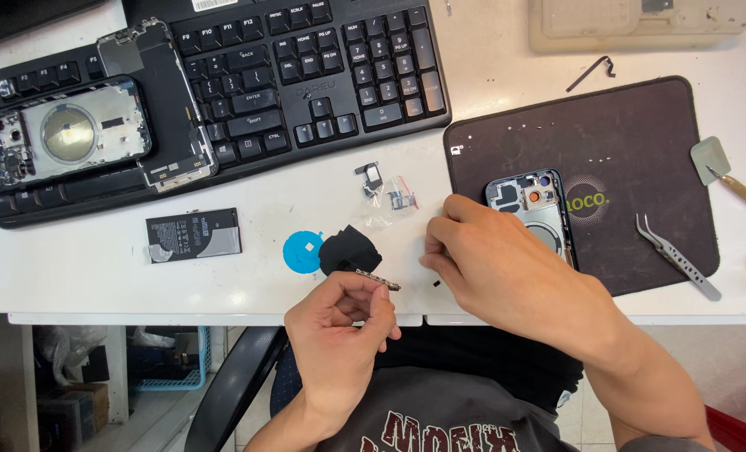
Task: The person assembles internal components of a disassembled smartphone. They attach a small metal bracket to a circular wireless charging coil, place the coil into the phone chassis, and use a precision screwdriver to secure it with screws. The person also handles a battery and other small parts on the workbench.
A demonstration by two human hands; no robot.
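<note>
My left hand (343, 331) is closed on a small black round flex part with a thin connector strip (352, 254), held just over the white table's front edge. My right hand (494, 264) rests with curled fingers on the table beside an opened phone housing (530, 205), partly covering it; whether it holds anything I cannot tell. The housing lies on a black mat (624, 159). A blue round sticker (302, 251) sits just left of the held part. Small loose parts (385, 188) lie above my hands.
A black keyboard (306, 75) spans the back, with another opened phone body (63, 134) and a phone frame (168, 109) lying on it. A black battery (193, 235) lies left. Tweezers (678, 255) and a spatula tool (724, 172) lie at the right. A tray (640, 21) sits top right.
</note>
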